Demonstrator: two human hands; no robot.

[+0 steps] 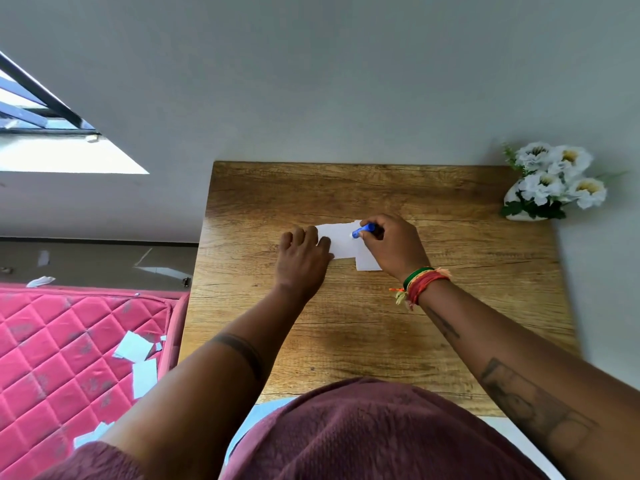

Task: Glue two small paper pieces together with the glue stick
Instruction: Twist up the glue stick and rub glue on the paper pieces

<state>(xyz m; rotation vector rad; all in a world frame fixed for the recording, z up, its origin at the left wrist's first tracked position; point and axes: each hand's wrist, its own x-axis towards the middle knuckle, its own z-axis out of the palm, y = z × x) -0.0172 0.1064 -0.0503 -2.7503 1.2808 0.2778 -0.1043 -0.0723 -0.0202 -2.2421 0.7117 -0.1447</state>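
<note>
Two small white paper pieces lie side by side on the wooden table. The left paper piece is pinned at its left end by the fingers of my left hand. The right paper piece lies partly under my right hand. That hand grips a blue glue stick, tilted, with its tip touching the paper near the seam of the two pieces. Whether the pieces overlap is hidden by my hands.
A white vase of white flowers stands at the table's far right corner against the grey wall. Left of the table lies a pink quilted mattress with several paper scraps scattered on it. More scraps sit on the floor.
</note>
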